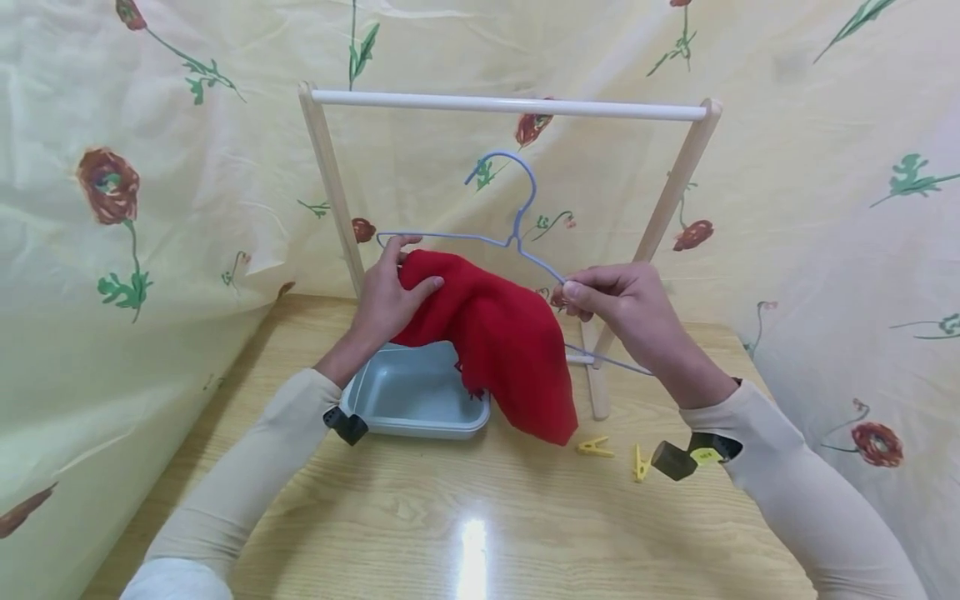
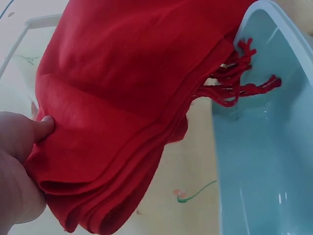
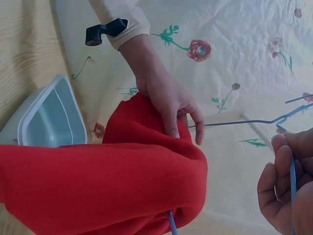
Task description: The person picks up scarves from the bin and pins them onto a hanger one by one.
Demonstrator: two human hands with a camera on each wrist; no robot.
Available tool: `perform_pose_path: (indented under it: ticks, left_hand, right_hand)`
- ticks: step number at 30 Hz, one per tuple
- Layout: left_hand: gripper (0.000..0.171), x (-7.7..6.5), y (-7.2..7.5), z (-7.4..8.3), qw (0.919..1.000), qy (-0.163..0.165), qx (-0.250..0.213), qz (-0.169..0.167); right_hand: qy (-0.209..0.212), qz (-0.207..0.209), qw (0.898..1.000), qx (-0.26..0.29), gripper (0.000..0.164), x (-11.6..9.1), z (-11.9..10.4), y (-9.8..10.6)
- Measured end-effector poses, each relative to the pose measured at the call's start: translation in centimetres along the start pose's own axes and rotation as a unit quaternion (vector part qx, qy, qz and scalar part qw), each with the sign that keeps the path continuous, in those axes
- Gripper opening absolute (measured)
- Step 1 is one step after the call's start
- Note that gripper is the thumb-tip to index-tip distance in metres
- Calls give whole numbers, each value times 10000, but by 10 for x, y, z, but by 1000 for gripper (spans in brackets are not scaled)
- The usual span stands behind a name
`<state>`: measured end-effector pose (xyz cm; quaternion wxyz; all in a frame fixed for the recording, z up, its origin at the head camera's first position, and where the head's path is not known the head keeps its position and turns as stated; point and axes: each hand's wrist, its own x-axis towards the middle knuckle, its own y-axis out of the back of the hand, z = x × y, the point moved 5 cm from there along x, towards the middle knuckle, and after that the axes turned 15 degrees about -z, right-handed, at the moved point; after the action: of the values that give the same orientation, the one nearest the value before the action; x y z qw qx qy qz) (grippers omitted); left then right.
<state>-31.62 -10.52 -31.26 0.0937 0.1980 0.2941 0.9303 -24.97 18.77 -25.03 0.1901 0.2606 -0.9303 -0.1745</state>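
Cloth, bright red, soft and folded in layers, hung in mid-air between the two hands! The left hand had it by the upper end, a narrow hold with the thumb laid across the front of the folds, one finger stretching out along the end of a thin blue wire clothes hanger. And over on the other side, the right hand pinched that hanger's sloping shoulder between thumb and curled fingers! Its hook stood upright, below and apart from a round white rail set between pale wooden posts. The right wrist view gave the telling detail: the hanger's lower bar poked out from the red folds! Down below, a stringy red fringe dangled at the edge of a light blue rectangular plastic tub, which sat on a pale wood-grain table. Over by the right wrist lay a yellow plastic clothes peg and, just beside it, a second yellow peg. Behind it all, a cream flowered sheet filled the backdrop.
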Motion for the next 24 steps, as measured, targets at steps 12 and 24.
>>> perform_pose_path:
  ticks: [12, 24]
  left_hand:
    - [47, 0, 0, 6, 9966, -63, 813, -123]
    - [51, 1, -2, 20, 9853, -1369, 1022, -20]
  right_hand:
    - [-38, -61, 9999, 82, 14, 1, -2, -3]
    - [62, -271, 9994, 185, 17, 2, -4, -9]
